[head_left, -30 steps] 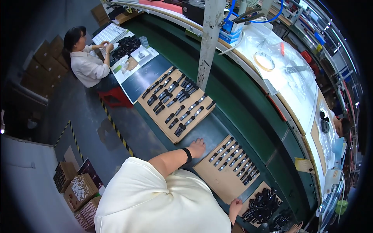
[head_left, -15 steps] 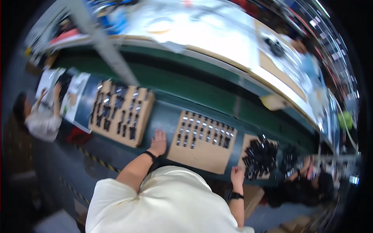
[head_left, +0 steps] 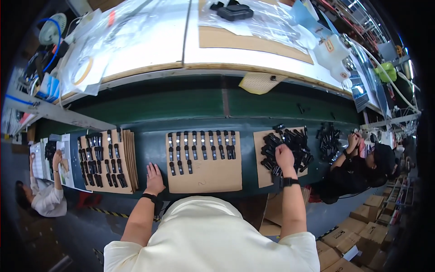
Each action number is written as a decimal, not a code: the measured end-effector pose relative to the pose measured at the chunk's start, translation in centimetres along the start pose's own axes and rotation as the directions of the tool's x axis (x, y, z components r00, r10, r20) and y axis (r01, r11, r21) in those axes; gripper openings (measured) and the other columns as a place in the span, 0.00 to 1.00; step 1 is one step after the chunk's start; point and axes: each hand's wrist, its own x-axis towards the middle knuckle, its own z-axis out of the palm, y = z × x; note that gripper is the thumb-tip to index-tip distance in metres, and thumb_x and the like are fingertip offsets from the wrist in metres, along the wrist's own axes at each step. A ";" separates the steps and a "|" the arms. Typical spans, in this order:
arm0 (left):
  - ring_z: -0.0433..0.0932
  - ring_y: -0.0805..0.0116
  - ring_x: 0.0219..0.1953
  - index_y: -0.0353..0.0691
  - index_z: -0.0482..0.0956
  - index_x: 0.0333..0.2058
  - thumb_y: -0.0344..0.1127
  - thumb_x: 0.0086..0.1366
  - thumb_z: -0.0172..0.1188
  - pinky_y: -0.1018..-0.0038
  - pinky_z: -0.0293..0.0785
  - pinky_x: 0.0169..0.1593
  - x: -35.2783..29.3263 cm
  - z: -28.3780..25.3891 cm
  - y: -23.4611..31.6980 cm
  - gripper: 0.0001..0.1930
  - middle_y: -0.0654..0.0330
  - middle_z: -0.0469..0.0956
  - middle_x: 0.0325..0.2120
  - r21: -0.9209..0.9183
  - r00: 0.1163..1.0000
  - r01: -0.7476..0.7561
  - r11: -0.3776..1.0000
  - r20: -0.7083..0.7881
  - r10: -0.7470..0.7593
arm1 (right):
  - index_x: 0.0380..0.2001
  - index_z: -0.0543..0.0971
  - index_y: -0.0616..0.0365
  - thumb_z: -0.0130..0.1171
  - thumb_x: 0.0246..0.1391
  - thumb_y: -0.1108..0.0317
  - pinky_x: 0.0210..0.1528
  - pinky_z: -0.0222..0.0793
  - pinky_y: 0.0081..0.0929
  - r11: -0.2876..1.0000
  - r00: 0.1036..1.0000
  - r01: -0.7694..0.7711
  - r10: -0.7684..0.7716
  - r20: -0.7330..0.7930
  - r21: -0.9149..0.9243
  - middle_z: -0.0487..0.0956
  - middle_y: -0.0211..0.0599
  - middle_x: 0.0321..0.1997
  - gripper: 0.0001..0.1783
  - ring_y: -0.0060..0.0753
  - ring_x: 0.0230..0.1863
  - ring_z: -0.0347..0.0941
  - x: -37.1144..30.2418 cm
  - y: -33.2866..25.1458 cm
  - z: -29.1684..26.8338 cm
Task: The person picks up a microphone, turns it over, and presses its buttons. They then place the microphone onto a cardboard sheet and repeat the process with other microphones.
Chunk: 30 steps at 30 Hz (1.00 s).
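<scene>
Left hand (head_left: pixel 154 177) flat, fingers spread, empty, just left of the cardboard sheet (head_left: pixel 204 174) bearing rowed black parts (head_left: pixel 201 147); right hand (head_left: pixel 285 158) curled into the loose black pile (head_left: pixel 290 146), grasp unclear; risk: unsteadied sheet shifts, rows scatter.

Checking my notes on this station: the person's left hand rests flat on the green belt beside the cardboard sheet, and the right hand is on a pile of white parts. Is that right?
Not quite: in the head view the pile of small parts under the right hand is black, not white. The left hand does rest flat on the green belt beside the cardboard sheet.
</scene>
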 end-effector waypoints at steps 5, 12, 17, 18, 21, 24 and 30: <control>0.41 0.41 0.70 0.30 0.46 0.66 0.34 0.52 0.63 0.59 0.53 0.68 2.0 0.9 -0.5 0.46 0.39 0.38 0.68 -0.087 0.998 0.056 0.995 -0.025 -0.059 | 0.31 0.78 0.56 0.56 0.52 0.63 0.38 0.73 0.46 1.000 0.999 -0.007 0.007 -0.037 0.001 0.80 0.48 0.32 0.08 0.55 0.37 0.76 6.8 4.2 0.7; 0.61 0.45 0.63 0.34 0.69 0.55 0.33 0.53 0.60 0.64 0.59 0.65 0.1 2.2 -1.9 0.29 0.38 0.60 0.61 -0.415 0.971 0.075 0.906 -0.175 -0.161 | 0.36 0.80 0.53 0.57 0.44 0.72 0.50 0.69 0.44 0.940 0.952 0.301 -0.305 0.002 -0.161 0.78 0.46 0.40 0.12 0.55 0.46 0.71 14.3 3.8 4.0; 0.70 0.47 0.54 0.39 0.76 0.47 0.34 0.54 0.59 0.62 0.68 0.57 -1.0 0.7 0.7 0.20 0.46 0.71 0.50 -0.528 0.941 0.098 0.843 -0.227 -0.252 | 0.38 0.75 0.56 0.53 0.42 0.77 0.53 0.64 0.48 0.904 0.903 0.422 -0.413 0.118 -0.065 0.74 0.49 0.46 0.16 0.59 0.51 0.67 17.1 9.9 6.3; 0.71 0.48 0.52 0.39 0.77 0.45 0.34 0.54 0.59 0.62 0.69 0.56 -1.7 0.5 0.8 0.18 0.47 0.72 0.48 -0.553 0.935 0.100 0.827 -0.233 -0.269 | 0.38 0.74 0.55 0.53 0.41 0.79 0.52 0.64 0.50 0.910 0.908 0.408 -0.395 0.142 -0.078 0.72 0.51 0.46 0.17 0.61 0.50 0.67 17.7 10.4 6.5; 0.72 0.49 0.51 0.39 0.78 0.44 0.35 0.55 0.59 0.63 0.70 0.55 -3.7 0.2 0.2 0.17 0.48 0.73 0.47 -0.578 0.907 0.184 0.795 -0.213 -0.364 | 0.40 0.72 0.51 0.56 0.40 0.79 0.52 0.64 0.50 0.884 0.889 0.438 -0.399 0.225 -0.164 0.70 0.49 0.46 0.20 0.60 0.50 0.65 18.0 9.2 6.2; 0.72 0.49 0.50 0.40 0.78 0.42 0.35 0.55 0.58 0.63 0.71 0.53 -4.9 0.5 -0.1 0.15 0.49 0.73 0.46 -0.604 0.891 0.223 0.765 -0.192 -0.412 | 0.40 0.71 0.52 0.58 0.38 0.79 0.52 0.63 0.49 0.855 0.858 0.477 -0.404 0.317 -0.201 0.70 0.47 0.46 0.21 0.58 0.50 0.65 18.4 7.5 4.9; 0.74 0.49 0.47 0.39 0.79 0.39 0.36 0.56 0.57 0.62 0.72 0.50 -4.8 0.9 0.4 0.13 0.50 0.76 0.42 -0.619 0.907 0.200 0.760 -0.175 -0.382 | 0.38 0.71 0.60 0.65 0.40 0.77 0.53 0.65 0.38 0.811 0.796 0.582 -0.552 0.249 -0.063 0.71 0.43 0.42 0.19 0.48 0.48 0.67 19.2 7.5 3.7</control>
